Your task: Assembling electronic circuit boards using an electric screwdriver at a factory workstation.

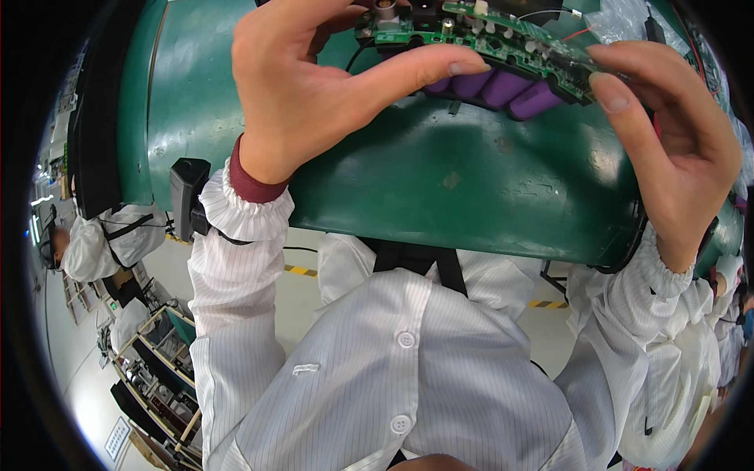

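A green circuit board point(503, 49) lies along the top of a battery pack with purple cylindrical cells point(503, 88), raised over the green table mat. My left hand point(314, 86) is closed on its left part, the thumb stretched along the board's near edge and the fingers behind it, partly hidden. At the other end, my right hand point(667, 110) pinches the board's right corner between thumb and fingers. The pack's far side is cut off by the picture's upper edge.
The green table point(440, 188) curves toward me. Clear plastic bags point(628, 27) and thin red and black wires lie at the far right. A black device point(190, 196) is strapped to my left forearm. Other people in white coats point(94, 247) sit at both sides.
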`<state>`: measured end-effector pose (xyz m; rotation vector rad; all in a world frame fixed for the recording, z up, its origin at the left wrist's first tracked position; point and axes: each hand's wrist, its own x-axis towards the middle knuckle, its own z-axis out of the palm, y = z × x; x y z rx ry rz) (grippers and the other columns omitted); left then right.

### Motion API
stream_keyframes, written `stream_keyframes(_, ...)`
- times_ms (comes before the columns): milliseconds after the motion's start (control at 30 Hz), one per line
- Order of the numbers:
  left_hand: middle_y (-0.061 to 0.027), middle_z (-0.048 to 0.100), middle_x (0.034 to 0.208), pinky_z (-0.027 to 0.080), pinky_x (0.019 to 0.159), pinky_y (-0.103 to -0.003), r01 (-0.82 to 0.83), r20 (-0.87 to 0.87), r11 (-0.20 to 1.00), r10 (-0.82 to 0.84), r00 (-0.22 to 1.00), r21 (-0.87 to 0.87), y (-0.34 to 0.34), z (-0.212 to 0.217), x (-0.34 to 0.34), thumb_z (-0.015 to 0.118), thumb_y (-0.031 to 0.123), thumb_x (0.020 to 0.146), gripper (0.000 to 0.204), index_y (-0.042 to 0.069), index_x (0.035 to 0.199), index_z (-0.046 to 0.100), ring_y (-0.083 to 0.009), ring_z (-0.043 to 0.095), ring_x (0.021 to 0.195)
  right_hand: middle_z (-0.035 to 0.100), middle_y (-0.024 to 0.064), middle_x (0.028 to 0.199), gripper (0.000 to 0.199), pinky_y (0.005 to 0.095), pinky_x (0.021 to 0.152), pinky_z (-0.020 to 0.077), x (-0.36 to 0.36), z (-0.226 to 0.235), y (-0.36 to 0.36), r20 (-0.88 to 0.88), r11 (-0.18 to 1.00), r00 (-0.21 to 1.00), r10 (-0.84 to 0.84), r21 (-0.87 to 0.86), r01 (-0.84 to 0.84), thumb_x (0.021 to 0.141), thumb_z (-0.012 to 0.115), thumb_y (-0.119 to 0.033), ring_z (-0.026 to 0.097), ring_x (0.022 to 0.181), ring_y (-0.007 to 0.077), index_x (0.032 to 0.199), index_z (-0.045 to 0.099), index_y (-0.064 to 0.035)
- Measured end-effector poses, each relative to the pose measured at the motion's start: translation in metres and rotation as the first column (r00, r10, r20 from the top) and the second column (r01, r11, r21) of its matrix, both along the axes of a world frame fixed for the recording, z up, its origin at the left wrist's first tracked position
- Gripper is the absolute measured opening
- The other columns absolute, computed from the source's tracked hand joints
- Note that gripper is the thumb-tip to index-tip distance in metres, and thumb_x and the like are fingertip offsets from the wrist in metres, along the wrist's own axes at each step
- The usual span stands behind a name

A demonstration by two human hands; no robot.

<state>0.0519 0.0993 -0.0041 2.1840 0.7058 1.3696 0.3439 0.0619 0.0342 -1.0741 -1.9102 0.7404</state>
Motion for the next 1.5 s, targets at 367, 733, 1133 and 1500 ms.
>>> stream_keyframes(367, -0.0171, 0.076, 0.099, 0.057, 0.081, -0.034, -0.031, -0.041, 0.984, 0.038, 0.998, 0.173, 0.000, 0.006, 0.003, 0.097, 0.008, 0.067, 0.043, -0.002, 0.102, 0.074, -0.0266, 0.074, 0.092, 0.071, 0.0164, 0.113, 0.021, 0.0320, 0.092, 0.0557, 0.003, 0.009, -0.001, 0.013, 0.988, 0.993, 0.120, -0.101, -0.118, 0.089, 0.069, 0.012, 0.070, 0.101, 0.0212, 0.109, 0.071, 0.0083)
stream_keyframes(733, -0.0158, 0.075, 0.096, 0.057, 0.075, -0.034, -0.044, -0.209, 0.959, 0.106, 0.972, 0.281, -0.005, 0.018, 0.002, 0.096, 0.009, 0.068, 0.036, 0.003, 0.093, 0.072, -0.0264, 0.072, 0.088, 0.073, 0.0208, 0.107, 0.022, 0.0345, 0.088, 0.0555, 0.010, 0.014, 0.008, 0.190, 0.959, 0.953, 0.236, 0.110, -0.260, 0.083, 0.074, 0.014, 0.070, 0.100, 0.0280, 0.104, 0.074, 0.0078)
stream_keyframes(1133, -0.0157, 0.075, 0.103, 0.059, 0.076, -0.032, -0.032, -0.203, 0.942, 0.105, 0.974, 0.335, -0.006, 0.010, -0.004, 0.094, 0.007, 0.070, 0.040, 0.003, 0.102, 0.071, -0.0252, 0.073, 0.090, 0.073, 0.0227, 0.106, 0.027, 0.0346, 0.083, 0.0580, 0.003, 0.016, 0.011, 0.319, 0.896, 0.919, 0.233, 0.297, -0.330, 0.077, 0.077, 0.013, 0.072, 0.095, 0.0289, 0.102, 0.074, 0.0062)
stream_keyframes(1500, -0.0185, 0.072, 0.110, 0.061, 0.066, -0.033, 0.043, -0.227, 0.903, 0.061, 0.972, 0.427, -0.010, -0.001, -0.004, 0.093, 0.007, 0.071, 0.044, 0.004, 0.107, 0.067, -0.0271, 0.073, 0.087, 0.074, 0.0227, 0.103, 0.035, 0.0392, 0.077, 0.0640, -0.001, 0.001, 0.001, 0.327, 0.809, 0.929, 0.173, 0.491, -0.323, 0.065, 0.082, 0.014, 0.075, 0.088, 0.0340, 0.098, 0.074, 0.0051)
